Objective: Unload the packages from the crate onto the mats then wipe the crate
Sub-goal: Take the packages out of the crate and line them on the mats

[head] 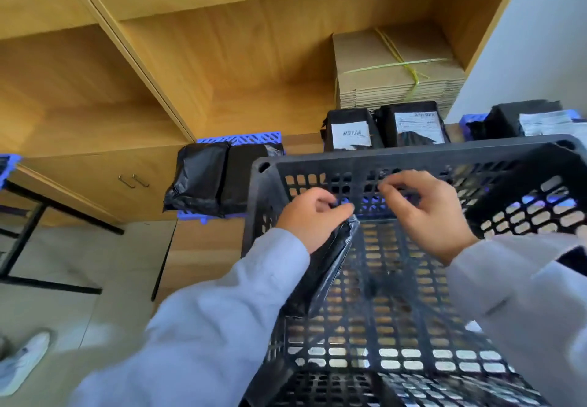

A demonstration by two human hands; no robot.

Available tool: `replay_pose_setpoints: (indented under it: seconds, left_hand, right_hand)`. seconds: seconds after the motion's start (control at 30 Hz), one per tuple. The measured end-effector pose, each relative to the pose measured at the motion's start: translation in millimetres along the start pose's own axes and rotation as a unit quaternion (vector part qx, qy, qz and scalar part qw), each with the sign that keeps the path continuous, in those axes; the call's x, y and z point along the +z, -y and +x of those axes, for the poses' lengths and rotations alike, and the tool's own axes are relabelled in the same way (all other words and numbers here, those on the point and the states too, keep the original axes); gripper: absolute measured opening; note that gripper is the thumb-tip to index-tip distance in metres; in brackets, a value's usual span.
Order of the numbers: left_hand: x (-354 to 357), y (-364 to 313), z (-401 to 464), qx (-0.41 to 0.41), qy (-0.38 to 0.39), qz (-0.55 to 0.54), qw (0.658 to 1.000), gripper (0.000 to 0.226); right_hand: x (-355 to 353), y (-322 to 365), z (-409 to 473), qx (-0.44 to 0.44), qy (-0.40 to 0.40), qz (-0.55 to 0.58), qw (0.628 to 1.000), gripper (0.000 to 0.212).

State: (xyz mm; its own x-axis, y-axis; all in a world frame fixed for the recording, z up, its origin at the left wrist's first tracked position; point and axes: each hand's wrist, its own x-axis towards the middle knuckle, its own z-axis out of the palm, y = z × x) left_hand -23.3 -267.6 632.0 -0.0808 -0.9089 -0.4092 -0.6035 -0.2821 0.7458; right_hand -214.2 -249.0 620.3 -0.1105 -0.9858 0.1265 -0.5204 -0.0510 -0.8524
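Crate [394, 295] looks nearly unloaded: your left hand [313, 219] grips the last package [330, 267], right hand [422, 212] fingers curled on nothing, so lift toward the mats [241, 138] at 11 o'clock.

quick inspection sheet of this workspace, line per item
surface: tiled floor with blue mats along the wooden cabinet.
job's things: black crate tilted, floor bare of packages; black packages lie on the mats, two labelled ones further right.
clutter: tied bundle of flat cardboard on the shelf.
hands: left hand grips a black bag inside the crate; right hand has curled fingers at the crate's far wall, grip unclear.
cables: nothing seen.
surroundings: black metal frame at left, white shoe below, white wall at right.
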Motion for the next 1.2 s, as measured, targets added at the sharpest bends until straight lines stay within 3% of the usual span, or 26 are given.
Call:
replay_pose_setpoints:
  seconds: [0.13, 0.27, 0.4, 0.63, 0.9, 1.0, 1.07, 1.2]
  left_hand:
    - [45, 26, 29, -0.103, 0.054, 0.2, 0.973, 0.097]
    - [65, 37, 46, -0.184, 0.057, 0.271, 0.943, 0.117]
    - [72, 40, 52, -0.224, 0.058, 0.292, 0.928, 0.106]
    - [80, 37, 46, -0.212, 0.048, 0.328, 0.919, 0.061]
    - [58, 38, 33, -0.181, 0.014, 0.262, 0.948, 0.063]
    - [43, 26, 19, -0.157, 0.013, 0.184, 0.97, 0.092]
    - [31, 14, 1, -0.11, 0.011, 0.162, 0.981, 0.095]
    - [12, -8, -50, 0.042, 0.013, 0.154, 0.987, 0.055]
  right_hand:
    - [-36, -39, -34, 0.108, 0.062, -0.001, 0.992, 0.015]
    - [-60, -58, -52, 0.155, 0.124, -0.033, 0.98, 0.013]
    - [-70, -67, -60, 0.171, 0.121, -0.039, 0.977, 0.012]
    - [-72, -72, -62, 0.202, 0.111, -0.009, 0.973, 0.014]
    - [-66, -63, -65, 0.225, 0.107, 0.053, 0.967, 0.017]
    - [-63, -61, -65, 0.25, 0.086, 0.108, 0.958, 0.018]
    - [-64, -54, -63, 0.291, 0.084, 0.176, 0.937, 0.023]
    - [-71, -44, -60, 0.444, 0.135, 0.299, 0.834, 0.046]
